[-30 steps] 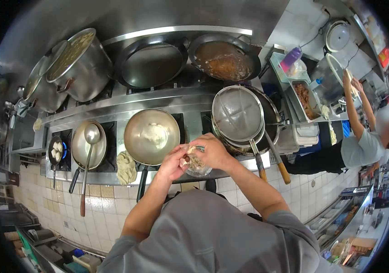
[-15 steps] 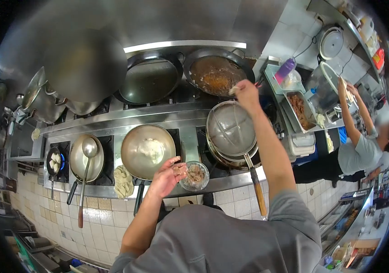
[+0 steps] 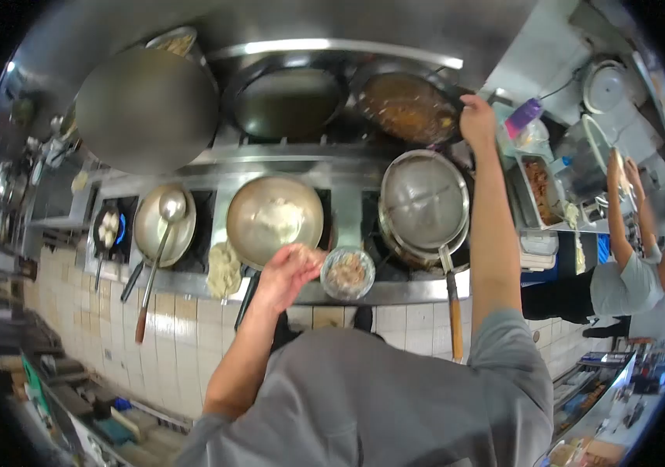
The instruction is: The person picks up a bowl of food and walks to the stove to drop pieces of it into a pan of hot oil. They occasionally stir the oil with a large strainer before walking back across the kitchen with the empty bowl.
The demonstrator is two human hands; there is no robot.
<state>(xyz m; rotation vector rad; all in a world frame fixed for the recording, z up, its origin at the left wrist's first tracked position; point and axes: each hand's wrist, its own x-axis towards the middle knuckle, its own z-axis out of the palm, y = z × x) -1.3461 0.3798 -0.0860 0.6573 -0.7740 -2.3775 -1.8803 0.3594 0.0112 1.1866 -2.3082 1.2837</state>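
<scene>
My left hand (image 3: 292, 274) is just left of a glass bowl (image 3: 348, 274) of pale, shredded-looking food, its fingers drawn together; whatever is in them is too blurred to name. My right arm stretches forward, and my right hand (image 3: 478, 123) is at the right rim of a dark wok (image 3: 408, 109) holding brown liquid with bits floating in it. The fingers of that hand are curled, their contents hidden. Behind my left hand is a wide pan (image 3: 274, 218) with a whitish patch inside. A round strainer (image 3: 424, 198) rests over a pot, its wooden handle towards me.
A second dark wok (image 3: 290, 101) stands at the back. Leftward are a pan (image 3: 163, 233) with a ladle, a small pan (image 3: 107, 229) over a blue flame and a cloth (image 3: 225, 271). At right are a metal tray (image 3: 539, 191), a purple bottle (image 3: 523, 117) and a co-worker (image 3: 624, 288).
The view has shifted. My right hand has gone from the wok's near right side to its right rim, and its pale piece no longer shows. My left hand's spread fingers have closed together.
</scene>
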